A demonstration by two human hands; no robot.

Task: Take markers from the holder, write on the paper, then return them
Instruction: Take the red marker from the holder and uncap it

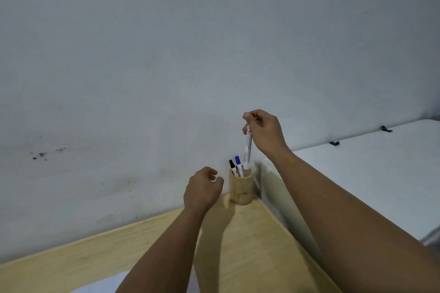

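A round wooden holder (pixel 241 189) stands in the far right corner of the wooden desk (pixel 250 245), against the wall. A black-capped marker (pixel 232 166) and a blue-capped marker (pixel 238 163) stick up out of it. My right hand (pixel 264 132) pinches the top of a white marker (pixel 247 147) with a red cap, held upright with its lower end just above the holder's mouth. My left hand (pixel 202 189) hovers just left of the holder with loosely curled fingers and holds nothing. A corner of white paper (pixel 104 285) shows at the bottom edge, partly behind my left forearm.
A pale wall (pixel 166 54) rises directly behind the desk. To the right, past the desk's edge, a white surface (pixel 381 173) carries two small dark clips (pixel 334 143).
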